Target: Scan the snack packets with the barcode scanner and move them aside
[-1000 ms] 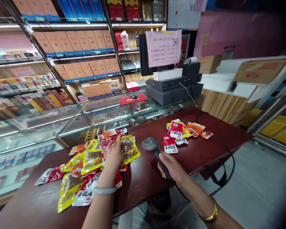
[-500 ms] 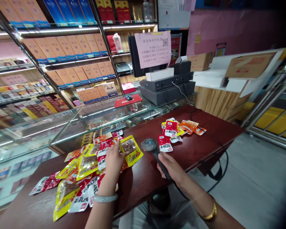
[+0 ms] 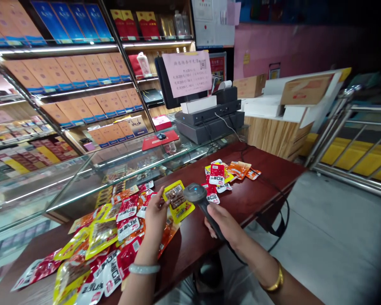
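Between the thumb and fingers of my left hand [image 3: 156, 211] is the edge of a yellow snack packet [image 3: 178, 202], its clear window showing brown food. My right hand [image 3: 224, 222] is wrapped round the handle of a dark barcode scanner [image 3: 197, 194], whose head is right beside that packet. Under and left of my left hand spreads a pile of red-and-white, yellow and orange snack packets [image 3: 103, 235]. Beyond the scanner lies a smaller group of similar packets [image 3: 217, 173], partly hidden by the scanner.
A dark red table [image 3: 257, 195] carries the packets. Behind it stand a glass display counter [image 3: 82, 178], a cash register [image 3: 206, 123] and a screen with a pink notice [image 3: 189, 74]. The scanner's black cable [image 3: 285, 216] loops off the table's right side. Metal railing [image 3: 352, 161] is at right.
My left hand has drawn the yellow packet slightly up off the pile toward the scanner, uncovering an orange packet below. The scanner head is now closer to it. The whole view has shifted.
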Demonstrator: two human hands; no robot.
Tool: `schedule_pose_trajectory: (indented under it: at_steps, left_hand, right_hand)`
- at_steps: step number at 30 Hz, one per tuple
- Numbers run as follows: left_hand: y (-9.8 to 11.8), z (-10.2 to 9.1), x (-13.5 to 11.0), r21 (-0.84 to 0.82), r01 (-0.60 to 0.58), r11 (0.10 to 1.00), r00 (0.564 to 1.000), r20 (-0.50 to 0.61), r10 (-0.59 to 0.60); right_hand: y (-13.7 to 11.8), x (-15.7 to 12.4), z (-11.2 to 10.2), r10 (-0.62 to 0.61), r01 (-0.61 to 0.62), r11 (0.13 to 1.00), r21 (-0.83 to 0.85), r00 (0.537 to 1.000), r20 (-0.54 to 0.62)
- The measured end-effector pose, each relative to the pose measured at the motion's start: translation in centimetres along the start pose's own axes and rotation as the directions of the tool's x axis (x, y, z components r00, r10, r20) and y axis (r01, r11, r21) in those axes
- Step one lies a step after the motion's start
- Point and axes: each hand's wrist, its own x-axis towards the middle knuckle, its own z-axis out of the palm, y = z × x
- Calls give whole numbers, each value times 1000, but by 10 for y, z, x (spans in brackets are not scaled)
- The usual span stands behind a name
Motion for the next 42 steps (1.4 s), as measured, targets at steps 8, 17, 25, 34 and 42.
schedule_pose_trajectory:
  at_steps: [8, 17, 25, 34, 42]
  left_hand:
    - [21, 20, 11, -74, -6, 997, 1000, 18, 7]
    - [84, 127, 53, -277, 165, 947, 976, 186, -115]
    - [122, 192, 60, -368, 245, 897, 939, 322, -125]
    - [77, 28, -18, 398, -252, 882, 954, 253, 158]
    - [37, -69, -68, 858, -139, 495, 924, 293, -248]
  right_hand:
    - [-6, 5, -12, -58, 60, 997, 44, 997, -44]
    - [-29, 7, -40, -115, 135, 989, 59, 958, -262]
    - [-44, 7, -77, -167, 185, 982, 18, 919, -356]
    - [-29, -11, -46, -60, 62, 998, 4, 979, -194]
    - [11, -27, -11, 124, -123, 988, -91, 992, 6]
